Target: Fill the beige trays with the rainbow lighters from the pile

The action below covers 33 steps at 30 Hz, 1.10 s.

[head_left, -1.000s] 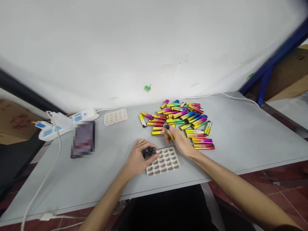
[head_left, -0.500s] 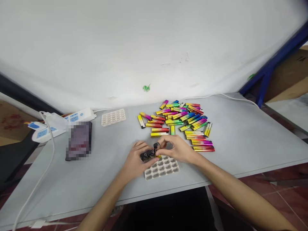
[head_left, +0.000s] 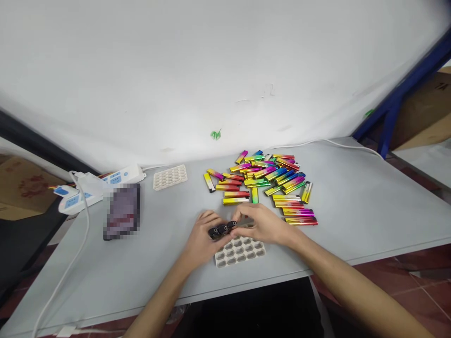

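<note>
Three black-topped lighters [head_left: 223, 229] stand upright side by side over the far left part of a pale tray [head_left: 240, 257] with rows of oval holes. My left hand [head_left: 202, 239] is closed around the left ones, its thumb along their near side. My right hand [head_left: 260, 223] pinches the rightmost lighter between thumb and fingers. The lighters' lower bodies are hidden by my hands, so I cannot tell how deep they sit in the holes. Just beyond my hands lies a heap of shiny multicoloured lighters [head_left: 266, 172].
A second pale tray [head_left: 170, 177] lies at the back left. A power strip [head_left: 80, 197] with white cables and a dark blurred flat object [head_left: 122, 211] are on the left. Several lighters lie stacked in a row [head_left: 299, 212] to the right of my hands. The wall stands behind the table.
The rightmost lighter, held higher before, has gone down level with the other two, and my right hand has lowered with it. The whole view has shifted slightly.
</note>
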Motion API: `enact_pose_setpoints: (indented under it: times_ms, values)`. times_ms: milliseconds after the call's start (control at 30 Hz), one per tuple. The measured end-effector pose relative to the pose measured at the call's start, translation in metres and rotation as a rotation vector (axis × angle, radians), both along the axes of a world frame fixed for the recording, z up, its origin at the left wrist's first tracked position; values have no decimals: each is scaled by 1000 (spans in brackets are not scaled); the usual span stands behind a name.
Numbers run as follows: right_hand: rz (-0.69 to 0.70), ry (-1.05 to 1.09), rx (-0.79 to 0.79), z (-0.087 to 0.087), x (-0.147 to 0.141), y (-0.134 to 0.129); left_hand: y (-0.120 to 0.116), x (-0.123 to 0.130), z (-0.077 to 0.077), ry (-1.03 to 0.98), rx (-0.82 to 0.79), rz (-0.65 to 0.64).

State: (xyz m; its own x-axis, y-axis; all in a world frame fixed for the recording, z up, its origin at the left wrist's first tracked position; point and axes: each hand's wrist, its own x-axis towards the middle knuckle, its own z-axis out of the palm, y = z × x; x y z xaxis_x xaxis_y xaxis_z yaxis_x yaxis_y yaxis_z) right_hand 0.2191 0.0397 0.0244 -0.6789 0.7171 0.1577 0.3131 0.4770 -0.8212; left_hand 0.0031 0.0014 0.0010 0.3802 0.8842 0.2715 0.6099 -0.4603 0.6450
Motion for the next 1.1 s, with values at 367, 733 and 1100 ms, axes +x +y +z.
enact_pose_setpoints:
  times_ms: [367, 733, 1100]
  values:
    - [-532, -431, 471, -24, 12, 29, 0, -1, -5, -31, 41, 21]
    - [-586, -207, 356, -24, 15, 32, 2, -1, -7, 0, 61, 24]
    - [-470, 662, -533, -6, 8, 26, 0, 1, -3, -18, 48, 33]
